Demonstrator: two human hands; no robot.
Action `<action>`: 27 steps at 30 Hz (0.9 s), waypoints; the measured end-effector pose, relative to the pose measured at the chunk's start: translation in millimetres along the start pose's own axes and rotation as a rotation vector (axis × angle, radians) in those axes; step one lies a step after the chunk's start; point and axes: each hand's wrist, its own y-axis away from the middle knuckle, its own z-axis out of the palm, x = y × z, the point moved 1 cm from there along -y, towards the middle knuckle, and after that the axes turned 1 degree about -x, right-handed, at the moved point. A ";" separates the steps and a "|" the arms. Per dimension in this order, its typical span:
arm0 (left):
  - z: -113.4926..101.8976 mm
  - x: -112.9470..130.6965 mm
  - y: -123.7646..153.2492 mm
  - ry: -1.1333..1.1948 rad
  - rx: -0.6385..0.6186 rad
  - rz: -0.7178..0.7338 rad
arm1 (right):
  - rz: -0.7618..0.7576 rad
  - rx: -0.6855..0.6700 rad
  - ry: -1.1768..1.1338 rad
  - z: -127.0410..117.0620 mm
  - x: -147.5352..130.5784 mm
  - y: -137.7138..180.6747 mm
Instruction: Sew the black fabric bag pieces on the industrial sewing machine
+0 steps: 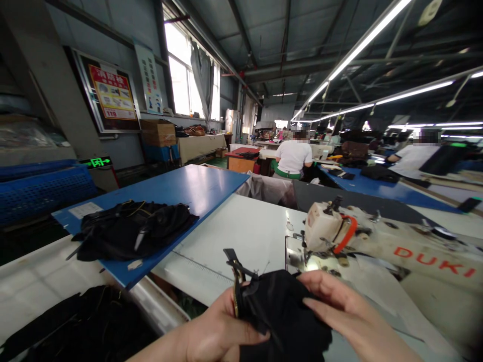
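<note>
My left hand (217,329) and my right hand (345,311) both grip a bunched piece of black fabric (283,311) low in the head view, just above the near edge of the white sewing table (241,236). A black strap with a thin yellow edge (236,274) sticks up from the fabric by my left thumb. The fingers of both hands are curled and pressed on the cloth. Right behind the fabric stands the white sewing machine (377,241) with red lettering; its needle end (302,251) is a short way beyond my hands.
A heap of black garments (132,234) lies on a blue side table (188,188) to the left. More black cloth (75,322) fills a bin at the lower left. Two people in white shirts (293,156) sit at benches further back. Blue crates (41,193) line the left wall.
</note>
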 end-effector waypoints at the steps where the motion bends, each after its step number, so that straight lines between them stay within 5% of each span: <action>1: -2.5 -0.9 0.6 -0.035 0.010 -0.007 | -0.012 0.006 0.051 0.2 -1.6 -1.4; 6: -15.6 -4.0 3.2 -0.234 -0.009 -0.066 | -0.193 0.174 0.371 -5.1 -6.3 -6.9; 13: -18.3 -6.7 3.7 -0.104 0.003 -0.121 | 0.057 0.264 -0.303 -3.4 10.4 -22.3; 19: -18.8 21.3 -14.2 -0.056 0.077 -0.011 | -0.005 0.357 -0.201 4.9 16.5 -36.4; 23: -26.0 39.0 -44.0 -0.130 0.101 -0.142 | -0.156 0.173 0.061 10.3 -0.6 -55.6; 25: -29.1 40.6 -58.7 -0.146 0.103 -0.184 | -0.156 0.001 0.131 15.3 -3.5 -71.2; 27: -32.2 39.3 -68.8 -0.137 0.121 -0.191 | -0.131 -0.026 0.155 18.8 -0.1 -86.9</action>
